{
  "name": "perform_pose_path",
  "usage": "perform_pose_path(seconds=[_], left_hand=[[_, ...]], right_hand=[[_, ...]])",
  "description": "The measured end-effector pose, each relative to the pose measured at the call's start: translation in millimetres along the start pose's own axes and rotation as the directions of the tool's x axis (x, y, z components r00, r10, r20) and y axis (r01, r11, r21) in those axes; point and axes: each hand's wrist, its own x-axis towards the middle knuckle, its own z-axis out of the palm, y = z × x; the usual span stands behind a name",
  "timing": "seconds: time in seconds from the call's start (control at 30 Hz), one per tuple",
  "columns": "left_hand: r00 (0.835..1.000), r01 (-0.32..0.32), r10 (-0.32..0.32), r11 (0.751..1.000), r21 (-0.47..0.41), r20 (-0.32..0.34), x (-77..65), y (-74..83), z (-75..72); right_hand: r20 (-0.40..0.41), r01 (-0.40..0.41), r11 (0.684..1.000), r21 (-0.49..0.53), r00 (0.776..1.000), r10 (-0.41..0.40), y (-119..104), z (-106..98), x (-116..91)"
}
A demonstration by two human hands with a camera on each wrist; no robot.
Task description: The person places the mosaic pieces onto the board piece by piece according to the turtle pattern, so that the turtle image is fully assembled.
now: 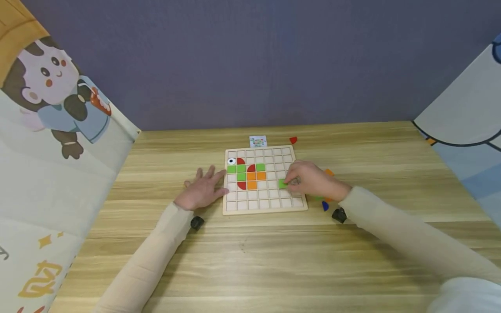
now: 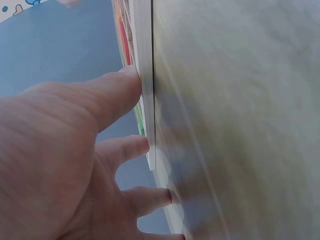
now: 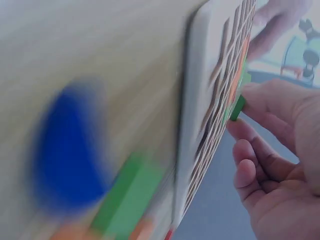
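A wooden grid board (image 1: 264, 204) lies flat on the table. On its left half sit an eye tile (image 1: 232, 161) and several green, red and orange tiles, among them an orange square (image 1: 252, 184). My left hand (image 1: 202, 190) is spread out, its thumb and a finger touching the board's left edge. Over the right part of the board, my right hand (image 1: 309, 179) pinches a green square tile (image 3: 238, 107) between thumb and fingertips. In the right wrist view the other fingers of that hand are curled beneath.
A small picture card (image 1: 258, 141) lies behind the board, with a red quarter-round piece (image 1: 293, 140) to its right. Right of the board are a blue rounded piece (image 1: 325, 206), a green piece (image 3: 127, 197) and orange pieces (image 1: 329, 172), partly hidden by the right hand.
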Motion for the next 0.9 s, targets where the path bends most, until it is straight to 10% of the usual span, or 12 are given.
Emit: perform_pose_path(seconds=[0.4, 0.9], left_hand=[[1.000, 0.010, -0.010, 1.000, -0.009, 0.010, 0.7, -0.1, 2.0], [1.000, 0.005, -0.005, 1.000, 0.009, 0.008, 1.6, -0.9, 0.5]], right_hand=[[0.069, 0.009, 1.000, 0.020, 0.998, -0.011, -24, 21, 45], [0.112, -0.040, 0.999, 0.027, 0.993, 0.036, -32, 24, 52]])
